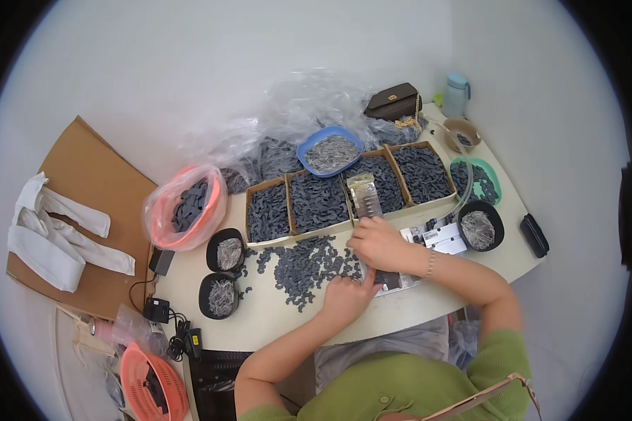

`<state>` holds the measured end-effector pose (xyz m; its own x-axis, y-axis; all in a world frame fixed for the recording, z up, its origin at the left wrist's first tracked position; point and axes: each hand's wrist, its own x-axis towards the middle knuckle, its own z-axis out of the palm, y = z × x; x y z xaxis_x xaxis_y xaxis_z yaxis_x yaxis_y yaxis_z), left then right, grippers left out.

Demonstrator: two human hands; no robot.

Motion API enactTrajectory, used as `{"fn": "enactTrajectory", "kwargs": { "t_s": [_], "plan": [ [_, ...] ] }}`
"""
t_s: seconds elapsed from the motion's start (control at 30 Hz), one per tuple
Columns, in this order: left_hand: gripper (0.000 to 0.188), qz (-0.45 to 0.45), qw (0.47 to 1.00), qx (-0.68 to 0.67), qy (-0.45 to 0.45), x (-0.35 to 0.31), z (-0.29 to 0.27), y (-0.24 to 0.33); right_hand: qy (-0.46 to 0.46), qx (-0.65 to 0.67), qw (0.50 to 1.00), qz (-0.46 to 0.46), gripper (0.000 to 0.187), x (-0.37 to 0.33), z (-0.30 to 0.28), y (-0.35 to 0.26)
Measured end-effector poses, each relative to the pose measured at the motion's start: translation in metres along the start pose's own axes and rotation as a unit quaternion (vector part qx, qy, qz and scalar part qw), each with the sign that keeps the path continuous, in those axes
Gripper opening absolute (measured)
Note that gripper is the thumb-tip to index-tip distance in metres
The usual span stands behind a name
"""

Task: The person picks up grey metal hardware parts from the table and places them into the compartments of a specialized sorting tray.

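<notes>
My left hand (347,298) is at the front of the table, its fingers curled beside a small metal-and-white device (446,238). What lies in those fingers is too small to make out. My right hand (383,245) is just beyond it, fingers bent and closed at the lower end of a clear plastic strip-like piece (364,195) that leans on the boxes; what they pinch is hidden. Small dark grey parts (305,270) are spread in a loose pile left of both hands. A black bowl (500,235) of thin metal pins stands beyond my right forearm.
A divided cardboard box (253,244) of dark parts runs behind the pile, with a blue tray (302,156) of pins on it. Two black bowls (211,305) stand left. A pink basket (220,210), green tray (497,184), bottle (456,97) and black case (534,235) surround.
</notes>
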<state>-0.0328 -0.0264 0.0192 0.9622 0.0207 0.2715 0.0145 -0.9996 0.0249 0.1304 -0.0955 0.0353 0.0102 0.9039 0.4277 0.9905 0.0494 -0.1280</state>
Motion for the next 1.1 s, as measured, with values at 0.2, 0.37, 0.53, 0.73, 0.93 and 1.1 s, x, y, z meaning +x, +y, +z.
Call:
{"fn": "enactTrajectory", "kwargs": {
  "t_s": [0.2,0.37,0.53,0.73,0.93,1.1],
  "plan": [
    [0.013,-0.072,0.995,-0.050,0.052,0.005,-0.014,-0.049,-0.038,-0.089,0.995,-0.022,0.012,0.019,0.026,-0.008],
    [0.017,-0.029,0.987,-0.134,0.079,0.005,-0.002,-0.101,-0.022,0.126,0.990,0.064,0.011,0.016,-0.005,-0.005],
    [0.013,-0.073,0.969,-0.213,0.102,0.012,0.002,-0.099,-0.041,0.058,0.997,0.041,0.013,-0.027,-0.021,0.006],
    [0.010,-0.129,0.908,-0.386,0.097,0.031,0.007,-0.058,-0.038,-0.077,0.994,-0.063,0.030,-0.060,-0.015,-0.024],
    [0.013,-0.109,0.894,-0.431,0.055,0.042,0.025,-0.033,0.032,0.043,0.998,-0.020,0.026,-0.070,-0.037,-0.007],
    [0.014,-0.020,0.949,-0.289,0.122,0.035,0.029,-0.035,0.108,0.011,0.984,0.143,0.020,-0.097,-0.082,0.044]
  ]
}}
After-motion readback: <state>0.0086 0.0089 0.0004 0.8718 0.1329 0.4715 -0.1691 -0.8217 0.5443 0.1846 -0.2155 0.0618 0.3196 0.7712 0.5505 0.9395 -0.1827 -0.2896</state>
